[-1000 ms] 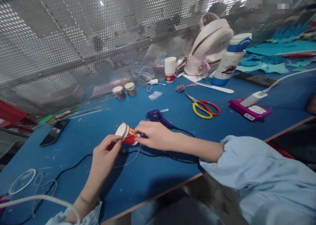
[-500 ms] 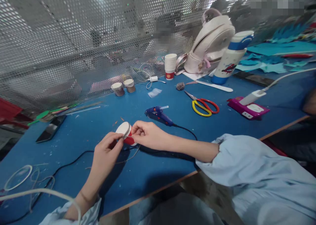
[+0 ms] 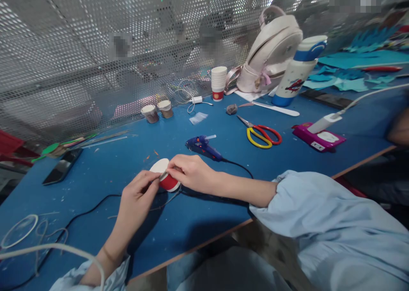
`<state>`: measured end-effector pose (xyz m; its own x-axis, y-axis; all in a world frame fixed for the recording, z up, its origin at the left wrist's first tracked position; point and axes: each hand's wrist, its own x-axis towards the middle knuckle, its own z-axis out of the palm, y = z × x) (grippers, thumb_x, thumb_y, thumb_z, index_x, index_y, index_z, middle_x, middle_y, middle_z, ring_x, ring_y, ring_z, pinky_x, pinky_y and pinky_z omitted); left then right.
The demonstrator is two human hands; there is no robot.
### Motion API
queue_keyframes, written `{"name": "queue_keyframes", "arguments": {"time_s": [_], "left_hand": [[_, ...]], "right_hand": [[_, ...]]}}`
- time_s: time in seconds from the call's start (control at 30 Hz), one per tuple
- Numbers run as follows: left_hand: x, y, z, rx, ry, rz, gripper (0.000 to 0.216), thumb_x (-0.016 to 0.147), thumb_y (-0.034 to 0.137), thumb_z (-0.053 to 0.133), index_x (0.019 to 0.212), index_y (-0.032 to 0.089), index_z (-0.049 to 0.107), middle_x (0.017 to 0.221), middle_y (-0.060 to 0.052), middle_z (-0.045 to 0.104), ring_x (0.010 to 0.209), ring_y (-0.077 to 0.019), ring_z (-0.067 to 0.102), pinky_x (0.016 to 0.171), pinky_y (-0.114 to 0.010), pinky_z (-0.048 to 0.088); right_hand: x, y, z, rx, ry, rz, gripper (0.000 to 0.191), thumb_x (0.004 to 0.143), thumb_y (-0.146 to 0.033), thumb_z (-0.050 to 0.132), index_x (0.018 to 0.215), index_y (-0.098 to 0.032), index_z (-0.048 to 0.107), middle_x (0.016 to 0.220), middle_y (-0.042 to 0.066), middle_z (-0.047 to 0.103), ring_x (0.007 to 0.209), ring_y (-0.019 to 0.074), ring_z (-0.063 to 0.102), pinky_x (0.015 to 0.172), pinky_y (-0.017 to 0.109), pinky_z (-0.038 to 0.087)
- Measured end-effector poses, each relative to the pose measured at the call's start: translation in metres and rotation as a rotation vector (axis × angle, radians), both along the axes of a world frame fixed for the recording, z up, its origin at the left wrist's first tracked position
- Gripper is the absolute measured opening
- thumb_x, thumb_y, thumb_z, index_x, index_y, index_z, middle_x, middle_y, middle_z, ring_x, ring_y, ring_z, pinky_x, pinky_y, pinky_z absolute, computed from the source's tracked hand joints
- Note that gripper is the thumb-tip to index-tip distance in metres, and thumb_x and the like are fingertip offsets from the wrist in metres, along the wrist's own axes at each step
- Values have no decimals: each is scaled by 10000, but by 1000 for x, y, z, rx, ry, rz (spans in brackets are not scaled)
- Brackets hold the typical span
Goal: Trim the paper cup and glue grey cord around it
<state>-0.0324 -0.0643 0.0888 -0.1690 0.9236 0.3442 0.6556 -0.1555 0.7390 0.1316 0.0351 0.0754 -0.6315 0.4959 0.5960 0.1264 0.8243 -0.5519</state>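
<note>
A small red and white paper cup is held low over the blue table, its pale round end turned up and tilted. My left hand pinches at the left side of that end, thumb and fingers closed. From the other side, my right hand has its thumb and fingertips pressed together on a thin grey cord along the cup's edge. What lies exactly under the fingertips is hidden. A loose length of similar cord trails on the table below the cup. Beyond the hands lies a blue glue gun.
Scissors lie right of the glue gun, near a magenta power socket. Stacked paper cups, a backpack and a bottle stand behind. A phone lies left; a black cable crosses the table.
My right hand has moved slightly left and up along the cup's edge, uncovering more of its red side. My left hand stays at about the same place.
</note>
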Motion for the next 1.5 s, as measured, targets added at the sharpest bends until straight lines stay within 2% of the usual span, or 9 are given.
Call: {"name": "queue_keyframes", "arguments": {"time_s": [0.5,0.77,1.2,1.5], "left_hand": [[2,1,0,5,-52,71,173,760,335,640,737,175,699,742,-15,650,649,-130,564,587,-235,434],[2,1,2,-25,-84,86,166,747,336,644,725,177,685,718,7,616,553,-99,494,529,-223,395],[2,1,7,-47,-120,71,148,736,323,630,684,188,665,692,6,600,566,-107,486,518,-217,392],[-2,2,4,-68,-189,38,129,737,305,653,703,185,688,708,5,606,546,-92,456,504,-209,380]], "right_hand": [[1,-3,-5,3,-36,-34,94,878,-125,593,801,-141,644,760,33,672,647,111,545,607,217,354],[1,-3,-5,-25,-10,-43,91,854,-110,610,775,-133,649,710,12,639,591,91,482,577,212,326],[4,-2,3,-234,-25,-48,104,830,-102,630,734,-140,645,612,-40,552,538,68,427,561,198,314],[4,3,5,-341,-31,-58,104,815,-99,631,720,-132,657,567,-61,512,527,62,406,566,197,320]]}}
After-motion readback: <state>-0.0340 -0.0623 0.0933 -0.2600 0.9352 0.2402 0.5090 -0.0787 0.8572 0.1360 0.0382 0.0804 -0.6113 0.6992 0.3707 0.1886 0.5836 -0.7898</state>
